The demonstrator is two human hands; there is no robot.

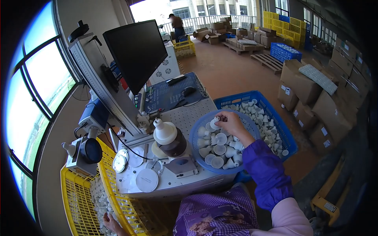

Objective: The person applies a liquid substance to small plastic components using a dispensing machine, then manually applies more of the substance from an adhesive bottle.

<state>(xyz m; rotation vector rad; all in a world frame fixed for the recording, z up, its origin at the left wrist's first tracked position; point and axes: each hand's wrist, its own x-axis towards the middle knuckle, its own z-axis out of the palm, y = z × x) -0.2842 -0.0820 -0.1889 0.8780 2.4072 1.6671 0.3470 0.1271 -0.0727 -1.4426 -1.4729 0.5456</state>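
Observation:
My right hand [232,125] pinches a white bulb-shaped lamp part [215,122] by its narrow end, above a round blue basin [193,141] heaped with similar white lamp parts [219,150]. Low on the left, my left hand [112,225] hangs inside a yellow crate [73,188], over more white parts [103,200]. Its fingers look loosely bent and apart, with nothing visible in them. Between the hands, on the machine table, one white lamp part [164,131] stands upright, narrow end up, on a dark round holder [173,146].
A blue crate [289,137] full of white parts stands behind the basin. Left of the holder lie round white discs [147,180]. A marking machine column [104,92] and monitor [136,53] rise at the back. Cardboard boxes [301,86] are stacked right; another person [177,27] stands far off.

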